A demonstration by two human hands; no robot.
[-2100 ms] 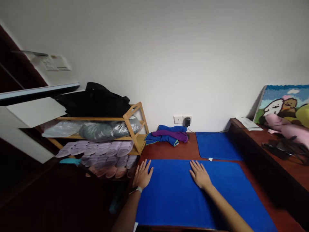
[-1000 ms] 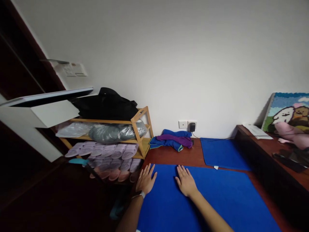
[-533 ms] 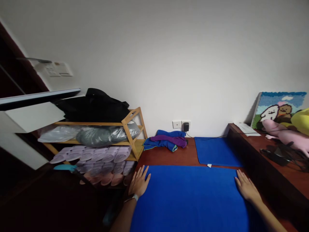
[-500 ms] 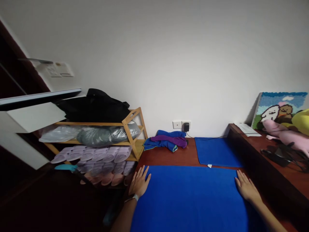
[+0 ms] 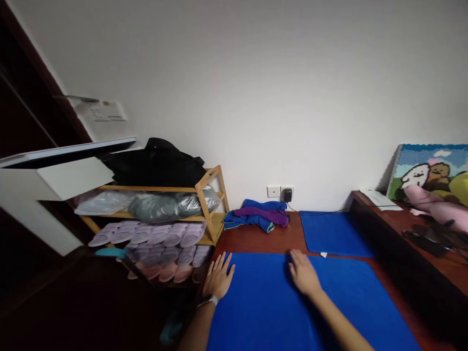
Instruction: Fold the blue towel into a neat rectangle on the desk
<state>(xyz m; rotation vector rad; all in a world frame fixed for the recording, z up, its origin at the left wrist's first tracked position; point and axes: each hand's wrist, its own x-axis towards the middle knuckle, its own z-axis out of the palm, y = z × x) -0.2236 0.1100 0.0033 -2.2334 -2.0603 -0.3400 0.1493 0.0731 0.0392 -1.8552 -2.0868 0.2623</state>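
Note:
A large blue cloth (image 5: 263, 307) lies spread flat over the reddish-brown table (image 5: 283, 240). My left hand (image 5: 218, 279) rests palm down on its far left corner, fingers apart, a watch on the wrist. Near the middle of the far edge, my right hand (image 5: 304, 273) is over the cloth with fingers stretched out, and it holds nothing. Beyond that edge, on the right, a second blue cloth (image 5: 334, 234) lies flat, a small white tag (image 5: 323, 254) at its near side. A crumpled blue and purple cloth pile (image 5: 256, 214) sits against the wall.
A wooden rack (image 5: 209, 204) with several pairs of slippers (image 5: 157, 233) and a black bag (image 5: 157, 165) stands at left. A black plug (image 5: 288, 195) sits in the wall socket. On the raised right ledge are a pink plush toy (image 5: 437, 204) and a picture (image 5: 431, 168).
My right hand has moved left from the cloth's far right corner to the middle of its far edge. My left hand stays at the left corner. The view has shifted slightly.

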